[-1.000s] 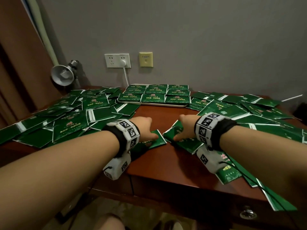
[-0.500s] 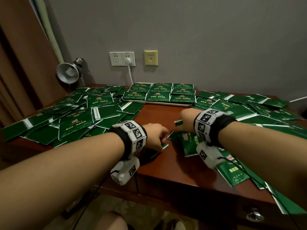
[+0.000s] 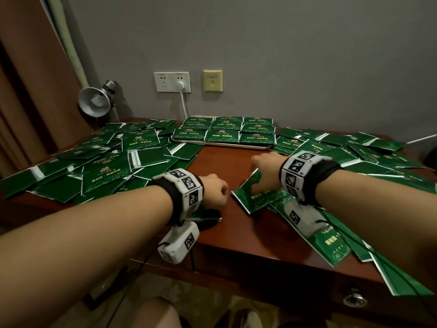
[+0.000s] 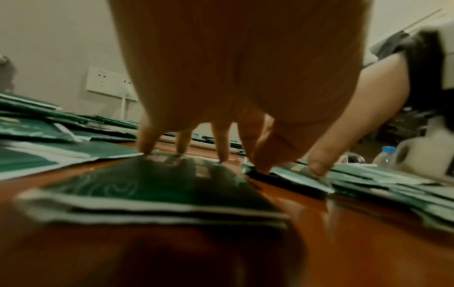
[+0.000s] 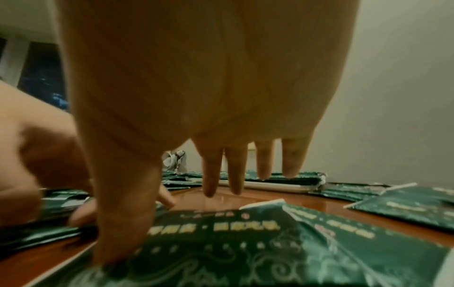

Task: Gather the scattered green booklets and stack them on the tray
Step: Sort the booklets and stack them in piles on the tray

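Green booklets lie strewn over the wooden table (image 3: 243, 235), heaped left (image 3: 106, 166) and right (image 3: 369, 159). At the back, a white tray (image 3: 236, 144) carries neat rows of booklets (image 3: 224, 134). My left hand (image 3: 214, 192) is near the front edge, its fingertips (image 4: 147, 149) pressing down on a small stack of booklets (image 4: 152, 186). My right hand (image 3: 264, 169) is beside it with its fingers (image 5: 211, 180) straight and off the table. Only its thumb (image 5: 117, 242) presses a crumpled booklet (image 5: 245, 242), whose far corner curls up.
A metal lamp (image 3: 94, 104) stands at the back left, with wall sockets (image 3: 172, 82) and a white cable behind the tray. Some booklets overhang the table's front right edge (image 3: 402, 280). A drawer knob (image 3: 354, 299) sits below, and a plastic bottle (image 4: 387, 155) stands far right.
My left hand has drawn back toward the front edge, dragging its booklets along. My right hand has lifted its fingers off the booklets and keeps only the thumb down.
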Tool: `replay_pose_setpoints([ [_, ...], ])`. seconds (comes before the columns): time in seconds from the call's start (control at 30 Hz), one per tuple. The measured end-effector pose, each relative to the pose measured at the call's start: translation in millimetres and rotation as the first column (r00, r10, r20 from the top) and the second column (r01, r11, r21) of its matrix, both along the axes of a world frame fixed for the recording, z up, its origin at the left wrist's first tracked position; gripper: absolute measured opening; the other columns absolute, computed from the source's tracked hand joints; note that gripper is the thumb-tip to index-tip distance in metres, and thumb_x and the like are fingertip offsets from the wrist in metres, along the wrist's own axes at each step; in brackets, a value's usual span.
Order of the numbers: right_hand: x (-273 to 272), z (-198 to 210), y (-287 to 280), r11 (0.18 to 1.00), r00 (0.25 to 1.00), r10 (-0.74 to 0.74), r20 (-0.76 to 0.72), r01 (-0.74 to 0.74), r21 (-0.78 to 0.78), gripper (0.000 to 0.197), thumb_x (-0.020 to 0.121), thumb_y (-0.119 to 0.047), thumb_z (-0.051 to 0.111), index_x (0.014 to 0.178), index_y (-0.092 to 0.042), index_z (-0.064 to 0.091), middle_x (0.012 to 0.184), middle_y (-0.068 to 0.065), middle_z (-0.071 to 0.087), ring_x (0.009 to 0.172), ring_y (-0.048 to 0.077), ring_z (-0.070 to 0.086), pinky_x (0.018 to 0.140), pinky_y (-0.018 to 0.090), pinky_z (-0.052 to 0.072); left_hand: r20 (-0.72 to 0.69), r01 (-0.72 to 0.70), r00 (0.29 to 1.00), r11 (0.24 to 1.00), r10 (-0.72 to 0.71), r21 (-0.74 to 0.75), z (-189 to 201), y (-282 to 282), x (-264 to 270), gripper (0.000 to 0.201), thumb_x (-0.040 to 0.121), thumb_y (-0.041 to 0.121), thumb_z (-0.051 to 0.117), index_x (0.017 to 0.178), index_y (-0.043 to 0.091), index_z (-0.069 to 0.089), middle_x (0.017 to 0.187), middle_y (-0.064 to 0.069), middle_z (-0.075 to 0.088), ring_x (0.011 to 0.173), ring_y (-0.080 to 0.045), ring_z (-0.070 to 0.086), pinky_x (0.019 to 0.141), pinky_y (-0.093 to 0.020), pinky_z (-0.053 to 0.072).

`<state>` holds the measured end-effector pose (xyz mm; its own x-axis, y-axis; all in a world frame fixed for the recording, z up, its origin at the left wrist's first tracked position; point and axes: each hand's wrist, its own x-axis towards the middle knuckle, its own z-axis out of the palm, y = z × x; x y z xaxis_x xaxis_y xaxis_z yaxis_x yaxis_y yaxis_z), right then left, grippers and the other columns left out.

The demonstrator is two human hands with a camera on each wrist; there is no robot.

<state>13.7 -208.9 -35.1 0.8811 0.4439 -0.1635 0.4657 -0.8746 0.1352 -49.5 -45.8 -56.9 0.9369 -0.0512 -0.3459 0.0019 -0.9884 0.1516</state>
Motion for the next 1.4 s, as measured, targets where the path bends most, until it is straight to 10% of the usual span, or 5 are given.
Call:
replay_pose_setpoints([
  [0.1,-5.2,-2.4,-1.6,0.989,0.99,0.051,-0.132,-0.068,-0.128,0.085,0.069,-0.058,0.075,0.14,-0.03,0.038,0.13,0.0,0.05,0.121,0.022,0.041,0.089,0.037,0.043,0.106,0.024,0.994,0.988,-0.008,-0.152,-4.9,0.5,0.1,0.012,0.08,0.022,0.065,0.089,0.029,0.063,0.138,-0.003,0.049,0.127,-0.026,0.042,0.105,-0.039,0.04],
  [0.3,2.9,-13.2,2.1,0.959,0.993,0.094,-0.074,-0.11,-0.259,0.09,0.063,-0.066,0.075,0.136,-0.026,0.041,0.124,-0.001,0.051,0.116,0.022,0.04,0.086,0.037,0.044,0.166,-0.305,0.949,0.918,0.27,0.255,-15.2,5.6,1.3,0.109,0.059,0.082,0.064,0.14,0.019,0.029,0.142,-0.015,0.034,0.132,-0.036,0.036,0.105,-0.049,0.035],
  [0.53,1.7,-17.9,0.0,0.995,0.992,0.102,-0.073,-0.103,-0.001,0.069,0.07,-0.053,0.077,0.114,-0.016,0.039,0.09,-0.002,0.056,0.082,0.021,0.056,0.066,0.032,0.044,0.067,-0.276,0.96,0.96,0.272,0.056,-7.6,9.8,8.0,0.09,0.071,0.051,0.078,0.139,0.014,0.032,0.134,-0.014,0.038,0.114,-0.03,0.052,0.089,-0.038,0.052],
  [0.73,-5.6,-17.0,5.9,0.994,0.993,0.112,-0.029,-0.112,-0.001,0.101,0.046,-0.063,0.085,0.119,-0.017,0.032,0.105,0.002,0.051,0.094,0.022,0.055,0.075,0.035,0.049,0.111,-0.113,0.987,0.993,0.115,-0.022,-17.8,8.7,8.3,0.107,0.063,0.054,0.08,0.146,0.022,0.021,0.13,-0.01,0.031,0.11,-0.03,0.053,0.086,-0.037,0.051],
  [1.4,96.3,12.6,49.2,0.998,0.991,0.0,0.134,-0.009,0.067,0.086,0.073,-0.056,0.074,0.14,-0.019,0.034,0.129,0.009,0.043,0.122,0.029,0.04,0.097,0.046,0.045,0.391,0.018,0.911,0.959,-0.133,0.283,52.9,110.5,126.5,0.081,0.068,0.035,0.081,0.137,0.029,0.038,0.128,-0.001,0.05,0.122,-0.026,0.043,0.105,-0.049,0.031],
])
